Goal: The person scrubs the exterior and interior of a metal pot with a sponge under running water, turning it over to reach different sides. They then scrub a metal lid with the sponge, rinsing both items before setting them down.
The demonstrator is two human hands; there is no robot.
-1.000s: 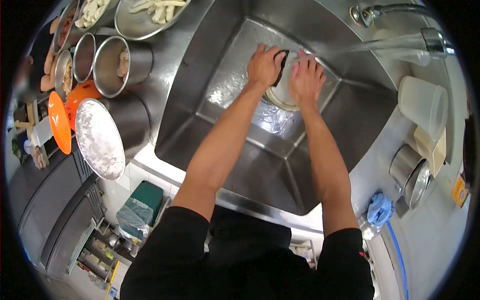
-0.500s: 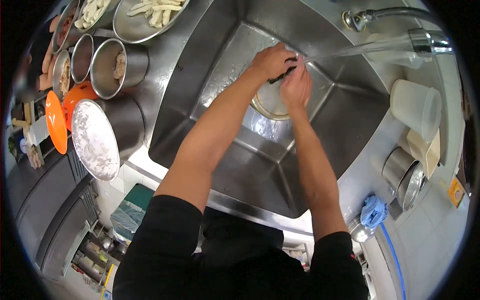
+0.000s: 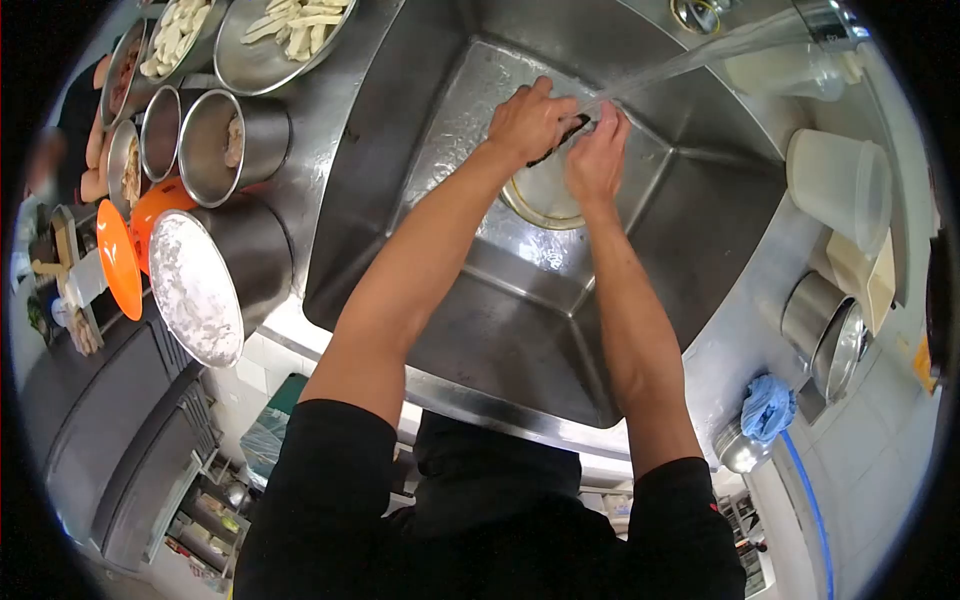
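Observation:
Inside the steel sink (image 3: pixel 470 290), my left hand (image 3: pixel 533 122) is closed around a dark, narrow strip-like thing (image 3: pixel 558 142) whose kind I cannot make out. My right hand (image 3: pixel 597 155) is close beside it, fingers curled at the strip's upper end; its grip is partly hidden. A stream of water (image 3: pixel 680 68) from the tap (image 3: pixel 832 22) falls at the fingers of both hands. Below them, on the wet sink floor, lies a round clear dish or lid with a yellowish rim (image 3: pixel 545 222).
Left of the sink stand steel pots (image 3: pixel 262 140), a pot with a floury white top (image 3: pixel 195 290), an orange bowl (image 3: pixel 120 260) and a bowl of pale strips (image 3: pixel 290 75). On the right are a white plastic tub (image 3: pixel 835 185), a steel pot (image 3: pixel 812 310) and a blue cloth (image 3: pixel 768 407).
My hands have moved slightly apart at the fingertips, with the right hand's fingers lifting a little. The whole view has shifted slightly; water keeps running.

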